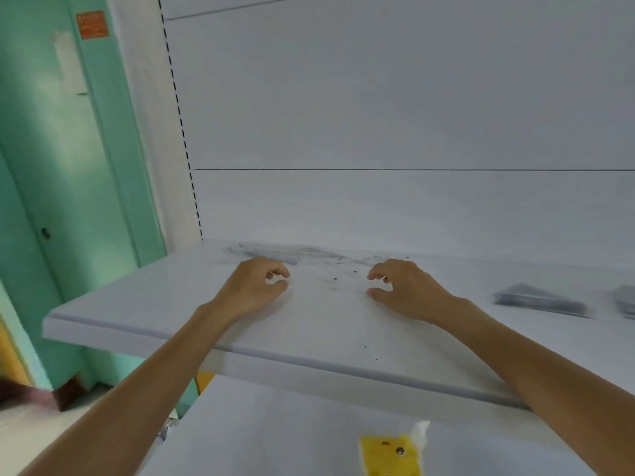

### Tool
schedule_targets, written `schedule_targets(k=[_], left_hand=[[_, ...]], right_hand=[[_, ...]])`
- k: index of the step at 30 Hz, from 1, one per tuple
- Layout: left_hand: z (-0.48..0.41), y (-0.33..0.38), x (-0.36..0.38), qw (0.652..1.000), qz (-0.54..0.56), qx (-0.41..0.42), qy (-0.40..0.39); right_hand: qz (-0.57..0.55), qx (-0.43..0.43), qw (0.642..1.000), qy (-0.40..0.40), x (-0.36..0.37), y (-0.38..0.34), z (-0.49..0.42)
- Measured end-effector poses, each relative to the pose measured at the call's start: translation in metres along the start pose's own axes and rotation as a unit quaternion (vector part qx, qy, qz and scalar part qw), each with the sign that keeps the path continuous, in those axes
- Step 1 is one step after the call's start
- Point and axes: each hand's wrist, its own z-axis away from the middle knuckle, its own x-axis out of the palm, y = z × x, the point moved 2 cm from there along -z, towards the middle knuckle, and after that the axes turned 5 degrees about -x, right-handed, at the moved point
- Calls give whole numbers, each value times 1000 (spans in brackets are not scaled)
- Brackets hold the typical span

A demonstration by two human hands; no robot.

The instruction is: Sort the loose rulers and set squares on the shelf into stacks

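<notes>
Rulers and set squares [330, 280]: honestly hard to see. They look like clear plastic, just faint lines and dark specks on the shelf [137, 304] between the two hands, plus a bit more further back toward the wall.
Sorted so far: two dark blurry heaps off to the right, the nearer pile [539, 300] and the edge pile [625, 300], which the frame cuts off. Both are well apart from the hands. They're too smeared to say which is rulers and which is squares.
Left hand [252, 286]: down on the shelf, fingers curled, thumb close under the index tip like a pinch. Can't tell if it's got an edge of clear plastic or nothing at all.
Right hand [407, 288]: mirror image, same curl, same doubt.
Which way it lies: the loose stuff sits between the hands and seems to run left-right, one end toward each hand. Both piles are on the right hand's side, so that's the nearer one for carrying over.
Next move, my guess: lift by both ends, then slide it right along the shelf, keeping the long side lined up with a pile.
Other stuff: yellow packet [390, 455] on the lower shelf [275, 441], green door [68, 166] on the left.
</notes>
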Motion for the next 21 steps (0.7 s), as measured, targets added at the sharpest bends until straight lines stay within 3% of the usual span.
schedule_targets(k=[5, 9, 15, 21], left_hand=[[-20, -33, -8, 998, -40, -24, -42], [-35, -51, -5, 982, -140, -71, -105], [-56, -59, -4, 995, -74, -15, -71], [-58, -61, 8, 998, 5, 34, -62]], right_hand=[[-15, 34, 999, -13, 1, -20, -23], [-27, 54, 998, -15, 8, -29, -39], [20, 79, 996, -29, 30, -16, -47], [-45, 29, 996, 70, 36, -11, -52]])
